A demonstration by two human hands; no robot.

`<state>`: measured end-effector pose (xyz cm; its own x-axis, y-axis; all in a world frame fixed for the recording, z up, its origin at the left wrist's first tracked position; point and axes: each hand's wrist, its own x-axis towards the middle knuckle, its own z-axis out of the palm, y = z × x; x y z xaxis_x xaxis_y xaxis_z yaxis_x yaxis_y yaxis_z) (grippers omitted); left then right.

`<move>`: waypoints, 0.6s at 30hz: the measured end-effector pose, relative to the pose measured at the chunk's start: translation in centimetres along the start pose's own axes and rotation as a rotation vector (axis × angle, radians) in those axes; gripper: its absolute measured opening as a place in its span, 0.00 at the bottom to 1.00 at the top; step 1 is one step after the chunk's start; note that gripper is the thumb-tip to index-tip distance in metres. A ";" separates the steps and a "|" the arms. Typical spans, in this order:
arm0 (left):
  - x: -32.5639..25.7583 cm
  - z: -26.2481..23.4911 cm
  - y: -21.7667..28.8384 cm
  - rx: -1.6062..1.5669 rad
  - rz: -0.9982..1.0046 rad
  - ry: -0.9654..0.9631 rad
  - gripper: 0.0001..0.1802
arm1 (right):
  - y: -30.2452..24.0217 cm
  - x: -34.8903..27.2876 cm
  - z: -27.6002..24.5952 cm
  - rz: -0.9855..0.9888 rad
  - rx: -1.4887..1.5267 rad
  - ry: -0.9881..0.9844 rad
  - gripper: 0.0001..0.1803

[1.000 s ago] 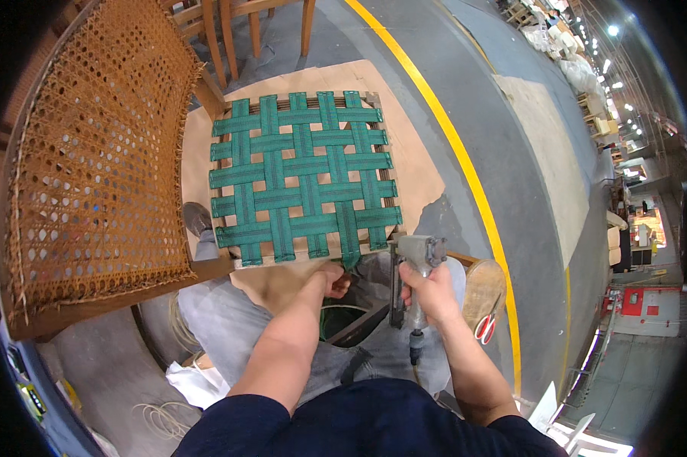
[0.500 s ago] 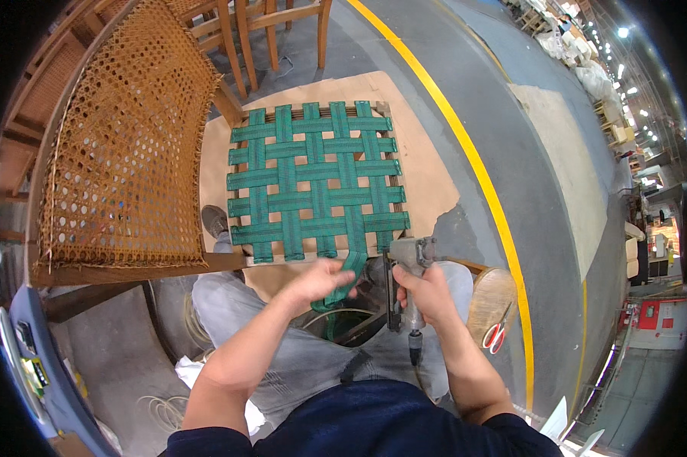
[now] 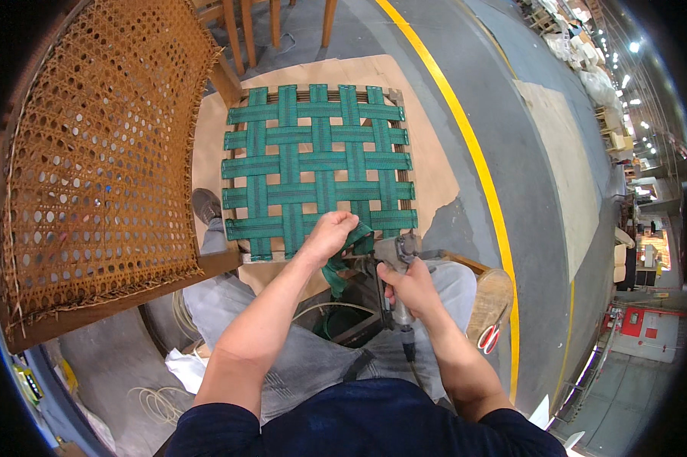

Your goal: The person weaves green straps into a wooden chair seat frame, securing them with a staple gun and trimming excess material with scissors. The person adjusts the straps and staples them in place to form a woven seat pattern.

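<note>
In front of me is a chair seat woven from green webbing straps point(image 3: 288, 164) over a wooden frame. At its near edge my left hand point(image 3: 331, 234) is closed on the loose webbing strap point(image 3: 334, 276), whose tail hangs below the seat. My right hand point(image 3: 413, 288) grips a grey pneumatic staple gun point(image 3: 396, 249) by its handle, with a hose fitting at the bottom. The staple gun's head is beside the seat's near right corner; whether it touches the frame I cannot tell. The woven cane backrest point(image 3: 103, 160) of the chair rises at the left.
Red-handled scissors point(image 3: 489, 339) lie on a round wooden stool top point(image 3: 492, 308) to my right. Brown cardboard point(image 3: 435, 179) covers the floor under the seat. Coiled hose point(image 3: 158, 407) lies at lower left. Wooden chair legs point(image 3: 275, 27) stand beyond the seat, and a yellow floor line point(image 3: 476, 156) runs at right.
My left hand has moved up to the seat's near edge, drawing the strap with it. The staple gun has shifted slightly left. The view has shifted a little, and the backrest appears larger.
</note>
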<state>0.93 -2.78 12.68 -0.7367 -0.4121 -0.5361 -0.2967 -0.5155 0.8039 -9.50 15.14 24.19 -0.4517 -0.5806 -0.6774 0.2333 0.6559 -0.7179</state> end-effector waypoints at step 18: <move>-0.7 -0.8 1.8 -0.134 -0.111 -0.085 0.14 | -0.4 0.0 2.4 0.026 -0.051 -0.030 0.14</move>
<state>1.40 -4.06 14.32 -0.7542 -0.2858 -0.5912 -0.2991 -0.6520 0.6967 -7.50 13.71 24.13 -0.4196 -0.5773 -0.7005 0.2001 0.6939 -0.6917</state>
